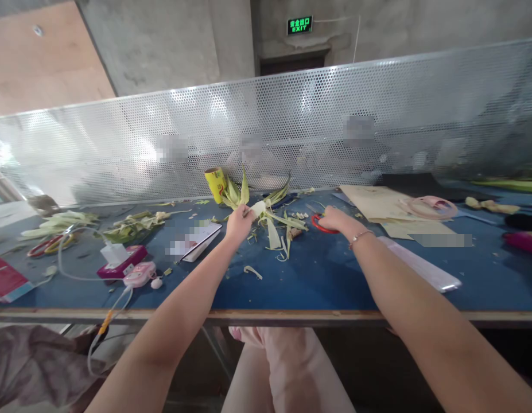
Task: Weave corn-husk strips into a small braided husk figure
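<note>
Fingers pinched, my left hand (pixel 240 223) holds a pale corn husk (pixel 260 209) over the middle of the table. Strips of husk (pixel 273 234) lie and hang just right of that hand, with small cut bits scattered round them. My right hand (pixel 334 219) is closed on the red handles of a pair of scissors (pixel 322 225); the blades point away toward the back and are hard to make out. Behind my left hand are green husk leaves (pixel 235 194) beside a tilted yellow can-shaped container (pixel 215 183).
A perforated metal screen (pixel 183 137) closes off the back of the blue table (pixel 291 289). Leftward are a phone (pixel 201 241), a purple tissue box (pixel 130 259), a pink case (pixel 139 274) with a cable, and more husks (pixel 134 226). Rightward lie brown paper (pixel 369 203) and a clear-cased phone (pixel 420 267).
</note>
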A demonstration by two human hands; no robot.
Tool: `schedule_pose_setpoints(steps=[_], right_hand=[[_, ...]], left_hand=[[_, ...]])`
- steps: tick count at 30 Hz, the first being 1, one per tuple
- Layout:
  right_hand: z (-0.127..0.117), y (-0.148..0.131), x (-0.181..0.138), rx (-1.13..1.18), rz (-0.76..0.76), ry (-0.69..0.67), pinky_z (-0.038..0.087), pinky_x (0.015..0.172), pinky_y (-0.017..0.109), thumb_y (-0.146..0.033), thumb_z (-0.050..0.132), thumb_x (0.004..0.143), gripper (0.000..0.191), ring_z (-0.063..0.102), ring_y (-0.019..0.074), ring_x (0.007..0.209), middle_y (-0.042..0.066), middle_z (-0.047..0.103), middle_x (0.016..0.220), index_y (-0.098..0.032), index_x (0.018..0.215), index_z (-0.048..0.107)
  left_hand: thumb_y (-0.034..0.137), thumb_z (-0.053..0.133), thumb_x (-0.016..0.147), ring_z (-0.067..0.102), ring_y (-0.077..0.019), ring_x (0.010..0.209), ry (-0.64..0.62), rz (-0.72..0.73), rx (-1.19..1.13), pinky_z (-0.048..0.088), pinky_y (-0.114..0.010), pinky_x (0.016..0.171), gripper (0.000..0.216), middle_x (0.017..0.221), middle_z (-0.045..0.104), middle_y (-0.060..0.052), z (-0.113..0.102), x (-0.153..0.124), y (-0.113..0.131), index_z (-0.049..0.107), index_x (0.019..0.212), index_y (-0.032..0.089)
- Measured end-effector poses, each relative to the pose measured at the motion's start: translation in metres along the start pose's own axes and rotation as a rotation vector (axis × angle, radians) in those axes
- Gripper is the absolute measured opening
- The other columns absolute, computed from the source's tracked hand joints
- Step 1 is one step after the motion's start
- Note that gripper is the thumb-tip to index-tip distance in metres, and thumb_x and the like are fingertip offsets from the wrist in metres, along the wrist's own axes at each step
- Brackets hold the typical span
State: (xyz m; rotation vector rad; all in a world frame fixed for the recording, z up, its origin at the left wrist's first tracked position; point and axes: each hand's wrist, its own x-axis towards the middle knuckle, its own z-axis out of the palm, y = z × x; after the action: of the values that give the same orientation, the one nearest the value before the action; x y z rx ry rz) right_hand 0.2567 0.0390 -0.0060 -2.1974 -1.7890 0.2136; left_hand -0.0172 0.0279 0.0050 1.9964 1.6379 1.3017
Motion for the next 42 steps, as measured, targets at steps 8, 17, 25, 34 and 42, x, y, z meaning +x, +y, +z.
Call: schedule_pose_setpoints(steps=[8,17,25,34,42], right_hand=[[-0.006,-0.022,-0.018,0.479,-0.307,0.021,0.045,0.069,0.03,-0.059,0.057,0.073,0.065,0.062,0.0209,0.077,0.008,0.066,0.092,-0.019,0.121,0.042],[0.016,-0.059,-0.044,0.515,-0.546,-0.173,0.042,0.069,0.029,-0.058,0.057,0.075,0.052,0.057,0.0174,0.073,0.003,0.062,0.085,-0.02,0.109,0.045],[0.017,-0.063,-0.053,0.602,-0.62,-0.133,0.041,0.069,0.028,-0.053,0.052,0.079,0.046,0.055,0.0157,0.074,0.001,0.059,0.082,-0.019,0.108,0.045],[0.028,-0.064,-0.046,0.591,-0.709,-0.169,0.04,0.067,0.027,-0.051,0.055,0.078,0.041,0.051,0.0133,0.068,-0.004,0.052,0.073,-0.021,0.105,0.044],[0.03,-0.067,-0.049,0.676,-0.692,-0.236,0.042,0.059,0.025,-0.05,0.056,0.078,0.036,0.048,0.0115,0.064,-0.005,0.047,0.071,-0.023,0.1,0.047]], left_hand=[[0.03,0.045,0.078,0.049,-0.0142,0.067,0.108,0.005,-0.004,0.034,-0.025,0.061,0.013,0.069,0.054,0.0,-0.001,-0.002,0.001,0.045,0.07,0.02],[0.029,0.045,0.081,0.052,-0.0153,0.069,0.247,-0.019,-0.028,0.036,-0.025,0.064,0.011,0.074,0.058,-0.002,-0.007,0.0,0.004,0.047,0.074,0.02],[0.028,0.045,0.081,0.05,-0.0124,0.068,0.298,0.007,-0.143,0.037,-0.024,0.066,0.013,0.069,0.054,0.0,-0.008,0.002,0.003,0.044,0.071,0.019],[0.027,0.047,0.08,0.048,-0.0122,0.063,0.228,0.005,-0.089,0.034,-0.023,0.06,0.013,0.065,0.053,0.001,-0.005,-0.003,0.008,0.045,0.069,0.019],[0.027,0.048,0.08,0.052,-0.013,0.071,0.162,0.105,-0.009,0.038,-0.024,0.067,0.01,0.074,0.059,-0.001,-0.002,-0.008,0.012,0.049,0.075,0.019]])
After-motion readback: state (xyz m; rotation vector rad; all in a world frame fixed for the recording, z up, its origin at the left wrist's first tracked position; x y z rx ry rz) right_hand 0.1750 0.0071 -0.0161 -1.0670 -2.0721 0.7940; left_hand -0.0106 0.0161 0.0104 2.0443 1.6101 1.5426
